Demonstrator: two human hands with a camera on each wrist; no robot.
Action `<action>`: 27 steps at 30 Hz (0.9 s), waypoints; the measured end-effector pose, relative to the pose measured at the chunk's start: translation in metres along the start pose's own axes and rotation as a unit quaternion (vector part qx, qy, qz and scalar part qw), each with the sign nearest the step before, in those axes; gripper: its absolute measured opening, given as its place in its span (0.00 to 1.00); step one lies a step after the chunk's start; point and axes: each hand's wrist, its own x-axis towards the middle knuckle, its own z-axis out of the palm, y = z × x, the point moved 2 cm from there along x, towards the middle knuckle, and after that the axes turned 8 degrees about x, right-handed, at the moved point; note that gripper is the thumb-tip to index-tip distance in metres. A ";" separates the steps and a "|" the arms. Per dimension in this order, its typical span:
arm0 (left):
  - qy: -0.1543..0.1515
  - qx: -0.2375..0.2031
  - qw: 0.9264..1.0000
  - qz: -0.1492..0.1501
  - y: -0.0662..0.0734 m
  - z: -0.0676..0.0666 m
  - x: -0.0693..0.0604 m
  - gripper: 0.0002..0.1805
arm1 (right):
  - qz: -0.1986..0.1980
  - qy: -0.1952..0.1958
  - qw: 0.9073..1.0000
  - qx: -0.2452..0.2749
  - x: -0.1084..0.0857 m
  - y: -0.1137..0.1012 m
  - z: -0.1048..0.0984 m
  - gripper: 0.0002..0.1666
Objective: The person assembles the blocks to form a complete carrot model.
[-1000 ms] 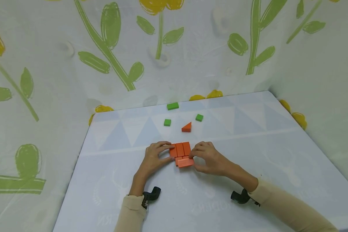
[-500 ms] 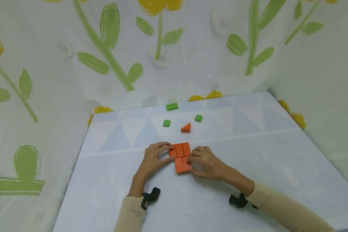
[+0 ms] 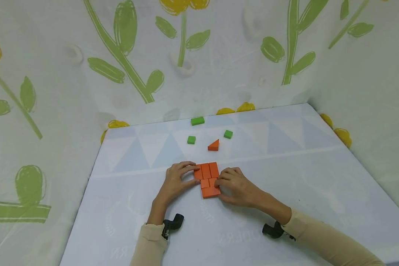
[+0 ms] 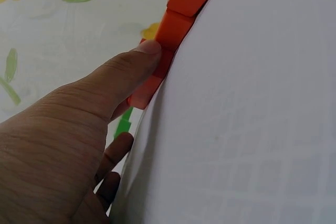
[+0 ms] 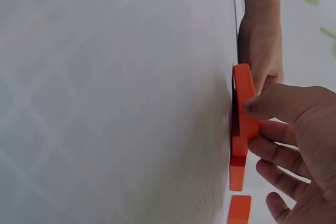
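Orange wooden blocks form a flat group in the head view. Three upright oblongs [image 3: 205, 170] stand side by side, with two small squares [image 3: 204, 183] against their near ends. Across the near side of the squares lies an orange block [image 3: 209, 193]. My right hand [image 3: 236, 186] pinches this near block at its right end; in the right wrist view the thumb lies on the orange block [image 5: 243, 85], which looks slightly tilted. My left hand [image 3: 176, 181] holds the leftmost oblong [image 3: 197, 173] between thumb and forefinger. Right fingers partly cover one square.
Farther back lie an orange triangle block [image 3: 214, 145], two small green blocks [image 3: 191, 140] and a longer green block [image 3: 197, 121] by the far edge. Flowered cloth [image 3: 219, 74] hangs behind the white-blue table [image 3: 252, 236]. A camera sits on each wrist.
The right hand has brought the near orange block down from over the small squares towards me, then set it against their near side. The left hand has stayed in place.
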 end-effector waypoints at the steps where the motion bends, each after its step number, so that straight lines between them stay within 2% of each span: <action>1: -0.001 0.000 1.000 -0.001 0.000 0.000 0.000 0.26 | 0.000 0.001 1.000 -0.001 0.000 0.000 0.000 0.12; 7: -0.001 -0.001 1.000 -0.001 -0.001 -0.003 0.000 0.26 | 0.003 0.003 1.000 -0.012 0.000 0.003 0.004 0.14; 10: 0.010 -0.005 1.000 0.008 0.001 -0.004 0.000 0.26 | 0.008 -0.016 0.999 -0.028 0.001 0.004 0.002 0.16; 13: 0.011 -0.012 1.000 0.010 0.003 -0.003 0.002 0.26 | 0.029 -0.043 0.998 -0.044 0.007 0.010 -0.010 0.18; 16: 0.003 -0.008 1.000 0.005 0.003 -0.003 0.003 0.26 | 0.064 -0.055 0.995 -0.045 0.022 0.019 -0.031 0.19; 19: 0.003 0.000 1.000 -0.002 0.001 -0.004 0.002 0.26 | 0.099 -0.040 0.994 -0.027 0.041 0.033 -0.048 0.19; 22: 0.003 0.001 1.000 -0.002 0.000 -0.004 0.001 0.26 | 0.130 -0.031 0.991 -0.023 0.057 0.052 -0.057 0.19; 27: -0.002 -0.015 1.000 0.000 0.001 -0.001 -0.001 0.26 | 0.184 -0.050 0.981 -0.047 0.075 0.090 -0.061 0.21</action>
